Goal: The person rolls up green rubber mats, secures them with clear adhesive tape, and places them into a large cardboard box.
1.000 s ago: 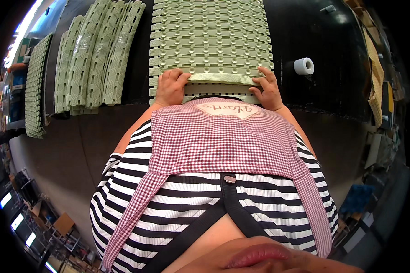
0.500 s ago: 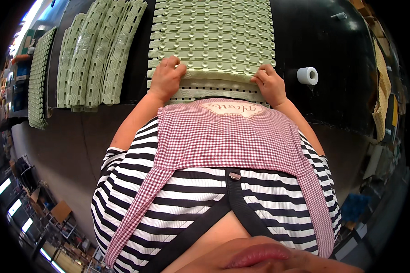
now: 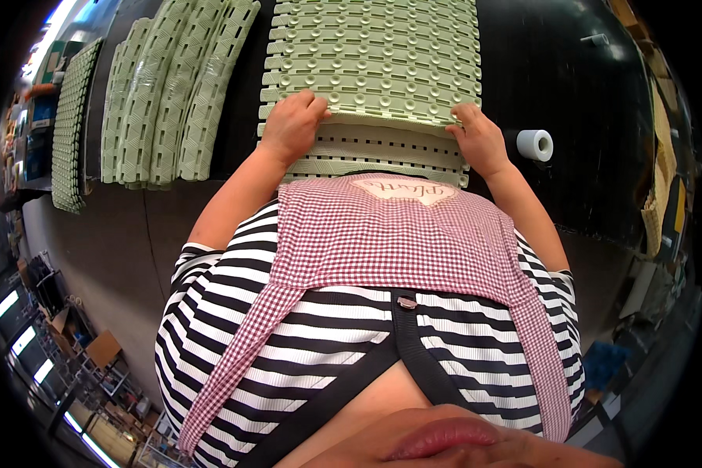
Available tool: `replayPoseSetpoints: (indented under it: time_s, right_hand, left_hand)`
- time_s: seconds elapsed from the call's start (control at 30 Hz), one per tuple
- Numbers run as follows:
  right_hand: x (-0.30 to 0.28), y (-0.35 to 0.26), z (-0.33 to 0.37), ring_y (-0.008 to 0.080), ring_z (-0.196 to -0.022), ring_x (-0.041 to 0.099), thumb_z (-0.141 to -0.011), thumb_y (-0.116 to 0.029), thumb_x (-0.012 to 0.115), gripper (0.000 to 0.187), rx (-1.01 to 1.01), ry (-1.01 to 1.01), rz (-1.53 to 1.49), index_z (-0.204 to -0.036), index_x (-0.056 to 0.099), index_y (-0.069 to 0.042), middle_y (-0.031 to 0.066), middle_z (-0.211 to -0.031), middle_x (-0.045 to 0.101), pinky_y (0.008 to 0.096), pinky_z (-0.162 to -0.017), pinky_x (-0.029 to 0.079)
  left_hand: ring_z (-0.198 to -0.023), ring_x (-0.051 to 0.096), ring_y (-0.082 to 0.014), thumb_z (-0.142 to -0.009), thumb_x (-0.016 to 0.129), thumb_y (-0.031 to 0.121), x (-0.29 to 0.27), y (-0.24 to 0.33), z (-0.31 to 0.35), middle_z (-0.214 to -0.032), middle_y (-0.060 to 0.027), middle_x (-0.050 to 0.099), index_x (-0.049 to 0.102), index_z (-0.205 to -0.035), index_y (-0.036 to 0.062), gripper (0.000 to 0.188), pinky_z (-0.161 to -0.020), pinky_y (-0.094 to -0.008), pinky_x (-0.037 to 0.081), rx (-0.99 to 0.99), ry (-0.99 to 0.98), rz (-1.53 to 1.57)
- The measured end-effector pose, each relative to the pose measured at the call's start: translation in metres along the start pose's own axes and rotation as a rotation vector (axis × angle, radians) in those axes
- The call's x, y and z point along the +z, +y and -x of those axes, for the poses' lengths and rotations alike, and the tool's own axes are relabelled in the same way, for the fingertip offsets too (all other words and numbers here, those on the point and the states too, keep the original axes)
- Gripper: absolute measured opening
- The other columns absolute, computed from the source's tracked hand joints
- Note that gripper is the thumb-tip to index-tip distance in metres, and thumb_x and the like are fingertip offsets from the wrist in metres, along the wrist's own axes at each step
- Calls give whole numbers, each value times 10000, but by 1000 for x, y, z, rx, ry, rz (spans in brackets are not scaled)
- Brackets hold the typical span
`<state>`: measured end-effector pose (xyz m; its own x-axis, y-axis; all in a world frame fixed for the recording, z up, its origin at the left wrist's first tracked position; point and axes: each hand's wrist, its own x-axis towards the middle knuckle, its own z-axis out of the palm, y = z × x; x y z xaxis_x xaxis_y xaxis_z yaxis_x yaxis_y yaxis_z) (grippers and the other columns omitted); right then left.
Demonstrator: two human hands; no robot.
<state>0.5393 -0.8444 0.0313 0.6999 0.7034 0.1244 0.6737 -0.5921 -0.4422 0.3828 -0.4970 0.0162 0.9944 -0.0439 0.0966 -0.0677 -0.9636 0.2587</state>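
A pale green slotted mat (image 3: 374, 62) lies in front of me, its rows of round knobs facing up. My left hand (image 3: 292, 125) pinches the left end of its near edge, fingers closed. At the right end of that edge my right hand (image 3: 480, 139) grips with thumb and fingers. Between the hands the edge stands slightly raised. Under it shows a green slotted layer (image 3: 382, 156) with a lined surface; I cannot tell whether that is a separate mat. My apron hides the nearest part of this layer.
Several green mats (image 3: 164, 101), some in clear wrap, lie stacked at the left of the black table (image 3: 558, 70). A knobbed green mat (image 3: 74, 117) hangs beyond them. On the right are a white roll (image 3: 534, 145) and a small pale cylinder (image 3: 594, 40). Tan sheets (image 3: 661, 156) border the right side.
Both hands have moved a little away from me with the mat's near edge, and more of the layer beneath shows. The whole view has shifted slightly.
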Motion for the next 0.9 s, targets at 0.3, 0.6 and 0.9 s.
replayPoseSetpoints:
  time_s: [0.3,0.6,0.9]
  right_hand:
    - [31,-14,12,323,-1002,618,-863,-164,721,265,7,120,337,-1104,663,-71,100,-1061,640,464,-837,524]
    - [40,-10,-4,446,-1539,201,-959,-518,643,774,-25,102,271,-1583,383,-142,241,-1651,265,553,-1251,163]
    - [24,69,-163,358,-1275,503,-955,-357,681,462,-134,325,408,-1350,587,-136,149,-1339,572,478,-1075,390]
  left_hand:
    - [-1066,604,-357,-916,665,167,9,15,-5,-1180,-138,624,659,-1217,116,305,-933,-496,477,-107,76,79]
    - [-1547,25,-515,-917,659,583,24,30,-26,-1658,-340,67,315,-1613,132,898,-1231,-639,23,-148,105,64]
    - [-1571,103,-428,-973,504,677,-4,-19,-199,-1696,-202,184,363,-1596,149,829,-1232,-645,65,-406,-155,-59]
